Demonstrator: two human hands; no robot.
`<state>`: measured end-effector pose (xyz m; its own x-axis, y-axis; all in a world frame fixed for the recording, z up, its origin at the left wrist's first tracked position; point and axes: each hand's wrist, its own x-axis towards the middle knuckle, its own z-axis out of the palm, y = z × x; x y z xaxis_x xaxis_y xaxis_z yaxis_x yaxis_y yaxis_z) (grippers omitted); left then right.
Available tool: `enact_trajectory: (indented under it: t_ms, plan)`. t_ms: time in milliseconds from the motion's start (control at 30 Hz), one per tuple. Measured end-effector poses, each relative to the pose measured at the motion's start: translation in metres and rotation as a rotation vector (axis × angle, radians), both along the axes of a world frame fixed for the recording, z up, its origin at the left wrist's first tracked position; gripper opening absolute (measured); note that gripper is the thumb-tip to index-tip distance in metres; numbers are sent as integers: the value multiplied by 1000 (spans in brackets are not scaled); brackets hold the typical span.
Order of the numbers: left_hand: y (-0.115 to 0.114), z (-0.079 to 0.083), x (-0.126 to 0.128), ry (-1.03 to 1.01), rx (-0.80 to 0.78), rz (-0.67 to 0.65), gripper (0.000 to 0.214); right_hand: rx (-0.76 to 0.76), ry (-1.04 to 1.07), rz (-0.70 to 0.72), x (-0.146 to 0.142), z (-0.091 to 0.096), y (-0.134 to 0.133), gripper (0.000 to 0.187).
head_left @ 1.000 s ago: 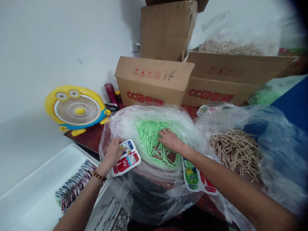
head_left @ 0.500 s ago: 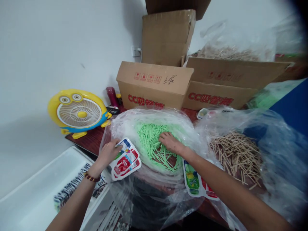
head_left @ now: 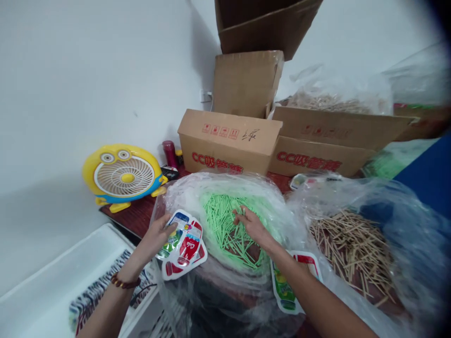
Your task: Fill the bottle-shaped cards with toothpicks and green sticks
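Observation:
A clear plastic bag (head_left: 183, 192) in front of me is full of thin green sticks (head_left: 220, 216). My right hand (head_left: 251, 224) rests on the green pile with its fingertips pinched round a few sticks. My left hand (head_left: 158, 233) sits at the bag's left rim, fingers curled on a small fan of bottle-shaped printed packets (head_left: 183, 244), red, blue and green. More bottle-shaped packets (head_left: 283, 288) lie under my right forearm at the bag's near edge.
A second plastic bag of brown sticks (head_left: 352, 249) lies to the right. Cardboard boxes (head_left: 229, 141) stand stacked at the back against the wall. A yellow cartoon desk fan (head_left: 123, 176) stands at left, beside a red bottle (head_left: 170, 154). A white tray (head_left: 52, 286) holds printed packets at lower left.
My right hand has lifted from lying flat on the green sticks into a pinch on a few of them. My left hand has spread the packets a little. The view has tilted up.

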<state>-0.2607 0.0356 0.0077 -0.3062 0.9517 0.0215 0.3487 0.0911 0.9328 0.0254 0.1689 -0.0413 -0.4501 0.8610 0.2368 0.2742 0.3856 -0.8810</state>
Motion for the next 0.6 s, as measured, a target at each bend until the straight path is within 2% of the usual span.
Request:
enact_trajectory:
  t_ms: [33, 133, 300, 367, 433, 533, 600]
  plan:
    - [-2, -2, 1, -51, -18, -26, 31, -46, 51, -21, 0, -2, -5, 20]
    - [-7, -8, 4, -126, -51, 35, 34, -170, 170, -78, 2, -15, -22, 25]
    - [-11, -15, 11, -187, -94, 95, 34, -307, 268, -125, 0, -43, -44, 19]
    - [-12, -16, 12, -222, -92, 98, 34, -327, 302, -148, 0, -40, -46, 21]
    - [-14, -17, 11, -259, -89, 107, 35, -308, 353, -181, 1, -30, -45, 23]
    - [-14, -19, 9, -326, -76, 127, 36, -203, 356, -196, 6, -15, -47, 18]
    - [-13, -21, 9, -352, -72, 143, 36, -158, 292, -174, 11, -14, -53, 16]
